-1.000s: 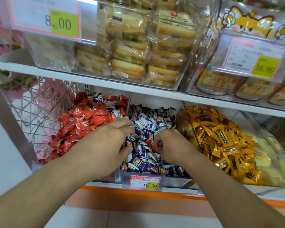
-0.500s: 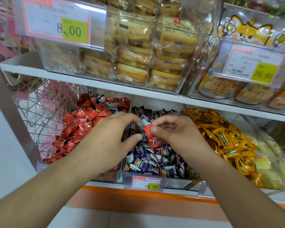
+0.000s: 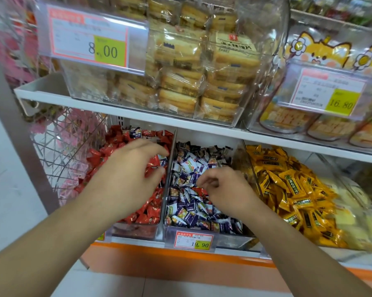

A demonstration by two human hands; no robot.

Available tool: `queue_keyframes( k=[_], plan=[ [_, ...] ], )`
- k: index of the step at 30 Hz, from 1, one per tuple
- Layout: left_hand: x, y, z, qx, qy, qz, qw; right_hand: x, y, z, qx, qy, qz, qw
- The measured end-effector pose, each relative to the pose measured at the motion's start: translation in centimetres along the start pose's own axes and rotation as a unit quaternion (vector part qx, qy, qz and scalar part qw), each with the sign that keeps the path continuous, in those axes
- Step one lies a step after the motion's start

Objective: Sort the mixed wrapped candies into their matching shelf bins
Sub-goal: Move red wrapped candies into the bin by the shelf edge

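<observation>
Shelf white, orange kick-strip below; left hand fingers spread, right hand loosely curled, both empty.

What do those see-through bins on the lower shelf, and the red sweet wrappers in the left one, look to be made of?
The see-through lower-shelf bins look like clear rigid plastic, perhaps acrylic: the sweets show through, and the edges gleam. The red sweet wrappers look like thin glossy plastic film or foil: crinkled, with bright glints. Which of the two, the view cannot settle.
</observation>
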State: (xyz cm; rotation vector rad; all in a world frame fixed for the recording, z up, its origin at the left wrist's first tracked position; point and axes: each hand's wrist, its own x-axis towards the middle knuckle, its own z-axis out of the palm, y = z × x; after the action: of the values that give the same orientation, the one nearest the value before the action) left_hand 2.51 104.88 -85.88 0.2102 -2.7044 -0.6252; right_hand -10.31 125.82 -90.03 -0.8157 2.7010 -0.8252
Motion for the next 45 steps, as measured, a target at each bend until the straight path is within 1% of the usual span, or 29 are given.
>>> queue_keyframes(
  k=[3, 5, 11, 15, 21, 24, 28, 30, 33, 35, 37, 39, 40, 41, 43, 45],
  plan=[
    [-0.4, 0.7, 1.4, -0.01, -0.075, 0.041, 0.996, 0.9, 0.5, 1.4, -0.085, -0.043, -0.003, 0.995],
    [-0.6, 0.7, 2.0, -0.013, -0.095, 0.046, 0.994, 1.5, 0.8, 1.7, -0.116, -0.052, -0.005, 0.992],
    [-0.4, -0.1, 2.5, -0.01, -0.102, 0.049, 0.994, 2.2, 1.6, 1.8, -0.11, -0.061, 0.014, 0.992],
    [-0.4, 0.0, 2.5, -0.012, -0.102, 0.047, 0.994, 2.2, 1.9, 1.9, -0.102, -0.033, 0.009, 0.994],
    [-0.4, 0.1, 2.6, -0.01, -0.1, 0.047, 0.994, 1.6, 1.9, 1.6, -0.123, -0.018, 0.005, 0.992],
    [-0.4, 0.1, 2.6, -0.015, -0.1, 0.044, 0.994, 1.5, 1.7, 1.2, -0.108, 0.004, 0.019, 0.994],
    [-0.4, 0.1, 2.5, -0.016, -0.096, 0.043, 0.994, 1.2, 0.8, -0.7, -0.046, 0.067, 0.049, 0.996],
    [-0.3, 0.4, 2.3, -0.019, -0.089, 0.04, 0.995, 0.7, -0.2, -1.8, 0.032, 0.082, 0.051, 0.995],
    [-0.1, 1.1, 1.9, -0.037, -0.063, 0.024, 0.997, -0.8, -2.5, -3.1, 0.181, 0.068, 0.033, 0.981],
    [-0.1, 1.6, 1.6, -0.092, -0.054, 0.014, 0.994, -1.8, -4.0, -3.3, 0.258, 0.044, 0.007, 0.965],
    [-0.1, 2.1, 1.1, -0.161, -0.049, -0.005, 0.986, -2.5, -5.1, -3.4, 0.31, 0.02, -0.024, 0.95],
    [0.0, 1.9, 0.5, -0.159, -0.02, -0.021, 0.987, -2.5, -5.4, -3.2, 0.335, 0.007, -0.038, 0.941],
    [0.0, 1.5, 0.1, -0.136, -0.001, -0.034, 0.99, -2.3, -5.1, -3.0, 0.327, 0.01, -0.035, 0.944],
    [0.0, 1.1, -0.3, -0.104, 0.015, -0.051, 0.993, -1.9, -4.4, -2.6, 0.291, 0.025, -0.031, 0.956],
    [0.0, 0.1, -0.7, -0.025, 0.029, -0.068, 0.997, -1.0, -2.2, -1.7, 0.139, 0.065, -0.024, 0.988],
    [-0.2, -0.3, -0.6, 0.017, 0.011, -0.058, 0.998, -0.4, -0.4, -0.9, 0.007, 0.071, -0.014, 0.997]
  ],
)
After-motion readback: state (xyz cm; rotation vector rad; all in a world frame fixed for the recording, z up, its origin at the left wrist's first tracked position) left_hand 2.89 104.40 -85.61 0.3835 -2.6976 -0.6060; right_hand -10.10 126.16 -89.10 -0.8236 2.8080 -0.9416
